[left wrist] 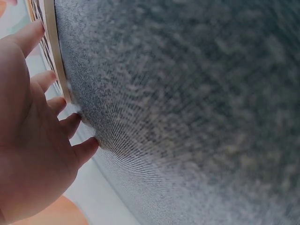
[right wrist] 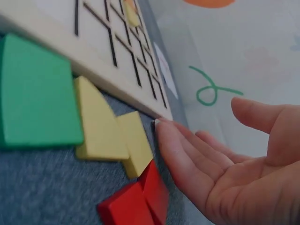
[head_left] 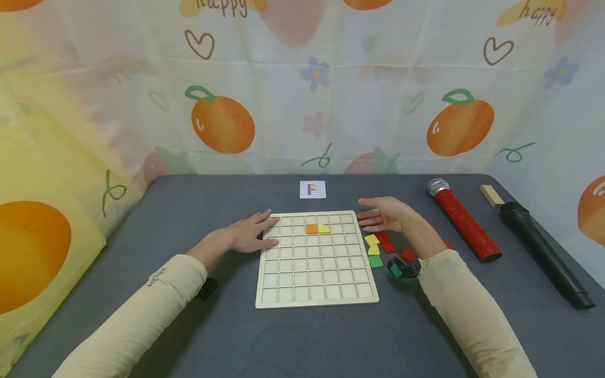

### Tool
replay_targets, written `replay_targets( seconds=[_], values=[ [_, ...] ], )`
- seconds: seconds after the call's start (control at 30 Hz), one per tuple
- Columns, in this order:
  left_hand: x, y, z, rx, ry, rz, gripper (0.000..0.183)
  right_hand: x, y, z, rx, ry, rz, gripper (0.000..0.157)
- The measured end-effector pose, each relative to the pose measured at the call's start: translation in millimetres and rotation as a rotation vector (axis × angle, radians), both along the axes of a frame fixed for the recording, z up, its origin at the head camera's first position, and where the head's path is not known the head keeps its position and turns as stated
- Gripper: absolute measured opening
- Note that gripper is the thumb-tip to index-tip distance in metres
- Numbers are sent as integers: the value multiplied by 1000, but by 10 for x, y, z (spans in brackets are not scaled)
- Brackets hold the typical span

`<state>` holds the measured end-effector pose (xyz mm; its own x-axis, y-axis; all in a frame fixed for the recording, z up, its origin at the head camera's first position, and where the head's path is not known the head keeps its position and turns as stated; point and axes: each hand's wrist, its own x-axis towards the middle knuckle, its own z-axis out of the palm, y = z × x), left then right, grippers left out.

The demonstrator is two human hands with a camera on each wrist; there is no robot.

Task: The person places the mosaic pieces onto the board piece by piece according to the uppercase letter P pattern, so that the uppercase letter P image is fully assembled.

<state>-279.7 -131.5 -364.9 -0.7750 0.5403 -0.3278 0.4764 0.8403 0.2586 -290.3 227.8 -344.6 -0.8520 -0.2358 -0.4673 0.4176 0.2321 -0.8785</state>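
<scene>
So I'm watching somebody fill in this pale grid board (head_left: 316,278) on the table (head_left: 293,341), and my guess is it's early days: just an orange piece (head_left: 311,229) and a yellow square (head_left: 324,229) sit in its cells, side by side towards the far side, with most of the grid bare. The leftovers lie loose off the board's right edge: a yellow piece (head_left: 372,240), a yellow round-edged piece (head_left: 373,250), a green piece (head_left: 375,261) and some red pieces (head_left: 408,254). There's a little printed card (head_left: 313,189) beyond the board with a coloured pattern, which I'd bet is the design being copied, but it's too tiny to read from here. The left hand (head_left: 248,233) has its fingers spread on the board's left edge, near the far corner. The right hand (head_left: 385,214) is by the far right corner, fingers fairly straight, thumb well apart from them, nothing in it; can't tell if the fingertips actually touch the wood. The right arm covers part of the table, with a sliver of red poking out past it, so don't trust me on a red count. No clue either whether the teal bit (head_left: 396,270) by the dark wrist strap (head_left: 410,269) is a piece or part of the strap.
</scene>
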Motion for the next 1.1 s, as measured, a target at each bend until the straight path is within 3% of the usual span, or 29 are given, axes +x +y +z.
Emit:
replay_targets(
  seconds=[0.17,0.53,0.93,1.1],
  values=[
    [-3,-11,-6,-4,8,-7,74,7,31,-38,58,58,60,63],
    [13,-15,-1,9,8,-4,74,-3,151,-155,119,184,235,49],
    [22,-24,-6,28,6,-10,74,59,237,-158,250,303,423,41],
    [17,-20,-9,18,2,-12,74,110,303,-163,223,370,512,45]
  ],
)
